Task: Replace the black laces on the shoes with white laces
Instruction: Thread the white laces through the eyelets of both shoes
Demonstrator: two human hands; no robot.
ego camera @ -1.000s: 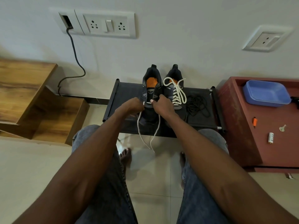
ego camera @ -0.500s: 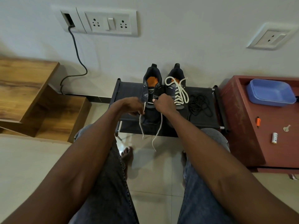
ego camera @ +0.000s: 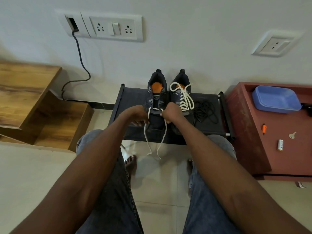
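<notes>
Lacing left shoe (ego camera: 156, 105) on rack (ego camera: 133, 102) | left hand (ego camera: 135, 115) and right hand (ego camera: 170, 114) each pinch one end of white lace (ego camera: 146, 132) at lowest eyelets | lace soft, light, limp: hold near stiff tips | right shoe (ego camera: 183, 100) beside it done | black laces (ego camera: 205, 111) heaped beyond.

Left shoe (ego camera: 156, 105) barely laced white; black laces (ego camera: 205, 111) discarded beside.

A single head-worn wide-angle view looks steeply down and forward over the person's outstretched arms.
</notes>
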